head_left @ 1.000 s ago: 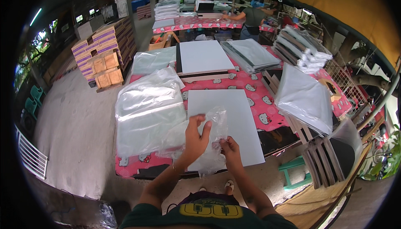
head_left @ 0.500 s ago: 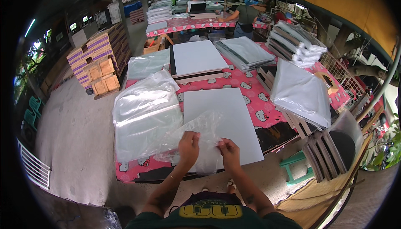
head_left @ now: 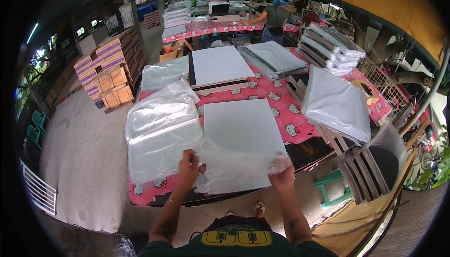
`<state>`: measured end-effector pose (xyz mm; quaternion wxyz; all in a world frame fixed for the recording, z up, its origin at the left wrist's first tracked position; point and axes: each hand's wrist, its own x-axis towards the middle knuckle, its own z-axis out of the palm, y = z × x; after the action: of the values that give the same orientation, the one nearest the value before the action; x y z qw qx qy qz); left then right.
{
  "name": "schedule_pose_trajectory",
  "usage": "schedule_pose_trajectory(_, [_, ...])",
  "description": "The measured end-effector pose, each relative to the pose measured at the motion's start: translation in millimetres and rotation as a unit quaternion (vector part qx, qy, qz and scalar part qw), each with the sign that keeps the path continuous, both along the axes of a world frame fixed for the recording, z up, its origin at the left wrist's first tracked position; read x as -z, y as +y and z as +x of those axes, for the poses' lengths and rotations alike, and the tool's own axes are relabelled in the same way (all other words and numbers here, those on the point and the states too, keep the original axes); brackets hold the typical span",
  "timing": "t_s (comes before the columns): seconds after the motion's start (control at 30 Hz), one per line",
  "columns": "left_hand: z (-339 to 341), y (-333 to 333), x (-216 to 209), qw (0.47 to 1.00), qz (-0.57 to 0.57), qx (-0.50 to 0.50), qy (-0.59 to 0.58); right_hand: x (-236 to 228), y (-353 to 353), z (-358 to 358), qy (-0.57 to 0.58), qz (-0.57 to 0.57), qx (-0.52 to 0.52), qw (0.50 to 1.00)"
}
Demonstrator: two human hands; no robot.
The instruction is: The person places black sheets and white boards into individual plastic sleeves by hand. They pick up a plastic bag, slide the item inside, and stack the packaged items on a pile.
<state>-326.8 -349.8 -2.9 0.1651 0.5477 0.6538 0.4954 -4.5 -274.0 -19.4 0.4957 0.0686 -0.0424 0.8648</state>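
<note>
Head view: both hands are gripping a clear plastic bag point(head_left: 236, 163) and holding it stretched over the near edge of a pale grey flat board point(head_left: 241, 137). The left hand point(head_left: 187, 169) is pinching the bag's left end with closed fingers, and the right hand point(head_left: 282, 175) is clutching the bunched right end just past the board's near right corner. The board is lying flat on a table point(head_left: 286, 116) covered with a pink patterned cloth, directly ahead of the person. Just left of the board, a loose pile of clear bags point(head_left: 159, 133) is resting on the table, touching the left hand's side. Farther back, a stack of similar boards point(head_left: 220, 67) is sitting on the same table, and to the right a bagged board point(head_left: 335, 102) is leaning over the edge. Cardboard boxes point(head_left: 110, 69) are standing on the floor at the left.
</note>
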Motion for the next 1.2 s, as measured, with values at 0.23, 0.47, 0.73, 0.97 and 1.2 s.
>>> schedule_pose_trajectory(0.23, [-10.6, -3.0, -103.5, 0.933, 0.040, 0.330, -0.137, -63.1, -20.0, -20.7, -0.500, 0.200, 0.024, 0.842])
schedule_pose_trajectory(0.47, [40.2, 0.7, -122.2, 0.861, -0.177, 0.386, -0.281, -71.0, -9.9, 3.2, -0.745, 0.541, 0.205, 0.332])
schedule_pose_trajectory(0.73, [-2.7, 7.8, -79.9, 0.930, -0.059, 0.132, 0.338, -73.1, 3.9, 81.7, -0.516, 0.387, 0.152, 0.749])
schedule_pose_trajectory(0.97, [-49.1, 7.4, -93.1, 0.907, 0.120, 0.254, 0.314, -92.1, -2.8, 87.2, -0.901, 0.378, 0.107, 0.183])
schedule_pose_trajectory(1.2, [-32.7, -23.3, -138.3, 0.892, -0.103, 0.290, -0.331, -56.4, 6.8, 122.6, -0.281, 0.180, 0.068, 0.940])
